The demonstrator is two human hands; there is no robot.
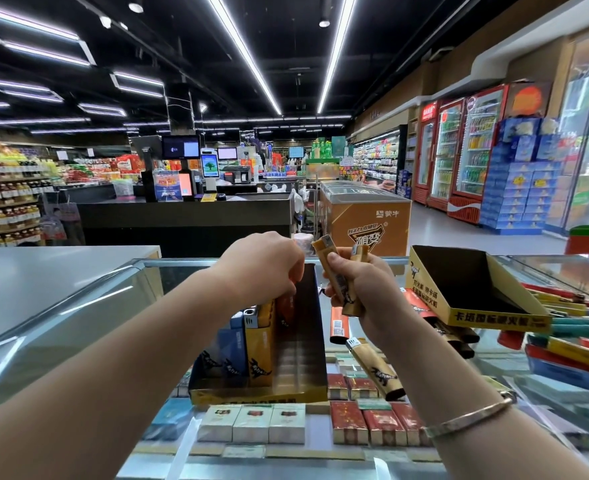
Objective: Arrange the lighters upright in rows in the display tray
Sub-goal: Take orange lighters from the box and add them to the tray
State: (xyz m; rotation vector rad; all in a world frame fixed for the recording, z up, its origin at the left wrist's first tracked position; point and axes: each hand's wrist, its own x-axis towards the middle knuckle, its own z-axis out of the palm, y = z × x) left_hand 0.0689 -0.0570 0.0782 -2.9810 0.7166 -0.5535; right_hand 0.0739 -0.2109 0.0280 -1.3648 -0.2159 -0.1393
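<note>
Glass counter (78, 317) fills foreground, cigarette packs visible beneath. On it, centre: display tray (300, 358), part-filled; blue and yellow lighters (248, 344) upright at its left, right cells bare. 2nd tray (473, 292), w/o stock, sits right, tilted. Loose lighters lie betw. trays, e.g. tan one (376, 368), orange one (338, 325). L hand (265, 265) curled, fingers down on an orange lighter (287, 306) being seated in back row. R hand (365, 289) grips a tan bunch (338, 275). Step: mid-fill. Next prob.: release, take one from R bunch, drop into adjacent cell, head up.
</note>
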